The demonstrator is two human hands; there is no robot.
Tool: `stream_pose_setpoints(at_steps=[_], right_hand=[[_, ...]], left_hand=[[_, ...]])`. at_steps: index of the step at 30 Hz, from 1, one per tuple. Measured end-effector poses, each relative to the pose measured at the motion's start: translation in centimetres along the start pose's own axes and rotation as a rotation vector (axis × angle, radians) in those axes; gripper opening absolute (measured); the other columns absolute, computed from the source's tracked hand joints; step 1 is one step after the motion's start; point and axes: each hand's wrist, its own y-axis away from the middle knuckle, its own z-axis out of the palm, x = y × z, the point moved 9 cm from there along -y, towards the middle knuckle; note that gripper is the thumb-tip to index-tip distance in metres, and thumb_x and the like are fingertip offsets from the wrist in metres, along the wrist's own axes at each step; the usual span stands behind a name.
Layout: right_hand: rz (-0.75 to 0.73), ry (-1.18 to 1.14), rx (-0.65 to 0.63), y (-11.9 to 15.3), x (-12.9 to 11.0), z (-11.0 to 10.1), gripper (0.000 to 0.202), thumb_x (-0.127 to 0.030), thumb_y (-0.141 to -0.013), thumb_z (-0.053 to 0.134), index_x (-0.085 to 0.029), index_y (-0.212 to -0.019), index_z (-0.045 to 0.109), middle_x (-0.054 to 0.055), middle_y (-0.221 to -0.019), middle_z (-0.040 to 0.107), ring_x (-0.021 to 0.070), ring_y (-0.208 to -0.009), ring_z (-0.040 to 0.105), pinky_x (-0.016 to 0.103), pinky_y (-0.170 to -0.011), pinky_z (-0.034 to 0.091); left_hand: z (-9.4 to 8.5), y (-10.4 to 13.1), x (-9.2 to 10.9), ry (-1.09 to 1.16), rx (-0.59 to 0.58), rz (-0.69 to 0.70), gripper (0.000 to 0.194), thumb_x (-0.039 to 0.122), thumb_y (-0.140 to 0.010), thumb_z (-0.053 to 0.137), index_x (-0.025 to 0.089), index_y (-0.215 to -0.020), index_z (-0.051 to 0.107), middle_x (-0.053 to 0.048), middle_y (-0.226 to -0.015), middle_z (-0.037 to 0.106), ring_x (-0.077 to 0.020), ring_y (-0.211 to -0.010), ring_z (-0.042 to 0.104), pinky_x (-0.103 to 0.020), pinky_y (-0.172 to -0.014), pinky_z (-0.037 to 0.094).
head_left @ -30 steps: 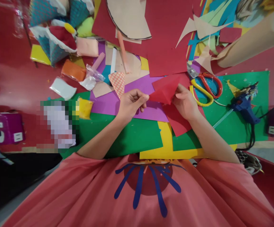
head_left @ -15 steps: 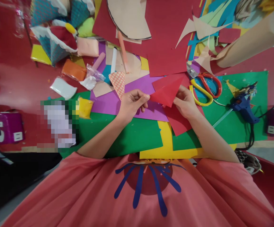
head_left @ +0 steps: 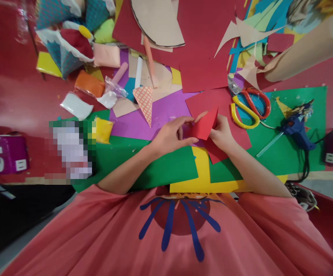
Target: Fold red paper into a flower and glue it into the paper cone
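Observation:
A folded piece of red paper (head_left: 205,126) is pinched in my right hand (head_left: 222,132), with the fingers partly behind it. My left hand (head_left: 173,134) curves beside the paper's left edge, thumb and fingers apart. Whether its fingertips touch the paper is hard to tell. Under the hands lie flat red sheets (head_left: 239,143), a purple sheet (head_left: 134,128) and green sheets (head_left: 155,165). A small cone-like patterned paper piece (head_left: 145,101) rests just beyond my left hand. Scissors with one red and one yellow handle (head_left: 243,117) lie to the right of my right hand.
A blue glue gun (head_left: 297,128) with its cord lies at the right. On the left are a phone-like blurred object (head_left: 74,149), clay packets (head_left: 90,85) and several teal cones (head_left: 64,57). A brown paper roll (head_left: 304,50) and paper scraps (head_left: 247,32) sit at the back right.
My left hand has let go of the red paper's left corner and spread its fingers. The paper has turned more upright and narrower in my right hand.

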Motion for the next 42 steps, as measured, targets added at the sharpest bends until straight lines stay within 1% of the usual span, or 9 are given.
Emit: stream_pose_setpoints(at_steps=[4, 9, 20, 27, 29, 31, 34, 38, 42], right_hand=[[0.119, 0.077, 0.074, 0.4, 0.7, -0.4, 0.020, -0.036, -0.076, 0.068, -0.018, -0.072, 0.060, 0.000, -0.066, 0.061, 0.0118, -0.057, 0.054, 0.026, -0.053, 0.045], [0.197, 0.055, 0.055, 0.7, 1.0, -0.2, 0.028, -0.042, -0.077, 0.069, -0.017, -0.070, 0.058, 0.000, -0.066, 0.061, 0.0106, -0.058, 0.052, 0.024, -0.052, 0.045], [0.118, 0.132, -0.068, 0.4, 0.8, 0.9, 0.030, -0.046, -0.082, 0.066, -0.016, -0.076, 0.064, 0.000, -0.068, 0.064, 0.0119, -0.061, 0.056, 0.025, -0.056, 0.045], [0.044, 0.121, -0.072, -0.1, 0.2, -0.1, 0.035, -0.053, -0.087, 0.060, -0.020, -0.073, 0.057, -0.004, -0.061, 0.055, 0.0099, -0.054, 0.052, 0.024, -0.053, 0.044], [-0.057, 0.133, 0.020, -0.2, -0.5, -1.2, 0.025, -0.048, -0.092, 0.055, -0.023, -0.091, 0.062, 0.000, -0.077, 0.063, 0.0124, -0.067, 0.061, 0.027, -0.064, 0.052], [-0.174, 0.173, 0.080, -0.1, -1.3, -2.0, 0.023, -0.038, -0.096, 0.051, -0.029, -0.116, 0.059, 0.005, -0.110, 0.065, 0.0149, -0.090, 0.067, 0.030, -0.081, 0.055], [-0.326, 0.250, 0.008, 0.2, -2.4, -1.5, 0.041, -0.023, -0.094, 0.054, -0.037, -0.132, 0.051, 0.005, -0.148, 0.044, 0.0198, -0.123, 0.058, 0.035, -0.099, 0.053], [-0.334, 0.333, -0.163, 0.3, -2.4, -0.1, 0.047, -0.018, -0.085, 0.062, -0.036, -0.128, 0.059, 0.000, -0.155, 0.041, 0.0256, -0.145, 0.038, 0.048, -0.117, 0.039], [-0.239, 0.322, -0.197, 0.1, -1.7, 0.2, 0.047, -0.020, -0.083, 0.065, -0.032, -0.128, 0.061, 0.002, -0.152, 0.048, 0.0265, -0.147, 0.035, 0.051, -0.119, 0.033]], left_hand=[[0.2, 0.0, -0.1, 0.114, -0.034, 0.039, 0.055, 0.061, -0.079, 0.064, 0.017, -0.113, 0.061, -0.002, -0.084, 0.067, -0.0079, -0.058, 0.056, -0.020, -0.053, 0.045], [-1.8, -0.3, -0.4, 0.194, 0.150, 0.059, 0.053, 0.065, -0.090, 0.045, 0.017, -0.092, 0.067, -0.003, -0.079, 0.067, -0.0141, -0.074, 0.062, -0.026, -0.068, 0.051], [-1.6, -0.5, -1.2, 0.324, 0.183, -0.104, 0.048, 0.064, -0.073, 0.069, 0.017, -0.084, 0.068, -0.004, -0.082, 0.074, -0.0160, -0.077, 0.069, -0.026, -0.066, 0.056], [-4.0, -0.4, -2.9, 0.443, 0.410, -0.136, 0.042, 0.058, -0.068, 0.076, 0.018, -0.078, 0.065, -0.001, -0.079, 0.072, -0.0152, -0.076, 0.069, -0.026, -0.067, 0.057], [-4.0, -0.6, -3.2, 0.502, 0.420, -0.143, 0.043, 0.057, -0.066, 0.077, 0.019, -0.081, 0.066, -0.001, -0.079, 0.072, -0.0169, -0.078, 0.071, -0.028, -0.071, 0.059], [-3.9, -0.8, -3.4, 0.551, 0.408, -0.139, 0.041, 0.055, -0.067, 0.077, 0.019, -0.085, 0.066, -0.001, -0.078, 0.072, -0.0179, -0.080, 0.072, -0.030, -0.075, 0.060], [-3.8, -0.8, -3.4, 0.576, 0.401, -0.138, 0.037, 0.049, -0.069, 0.077, 0.019, -0.088, 0.067, 0.000, -0.079, 0.072, -0.0179, -0.081, 0.072, -0.030, -0.075, 0.061], [-3.5, -0.6, -3.4, 0.529, 0.369, -0.194, 0.033, 0.046, -0.070, 0.075, 0.019, -0.085, 0.066, 0.000, -0.076, 0.072, -0.0159, -0.073, 0.070, -0.027, -0.064, 0.059], [-3.4, -0.5, -3.2, 0.503, 0.349, -0.210, 0.032, 0.046, -0.071, 0.074, 0.018, -0.084, 0.065, 0.001, -0.070, 0.069, -0.0132, -0.064, 0.067, -0.024, -0.058, 0.056]])
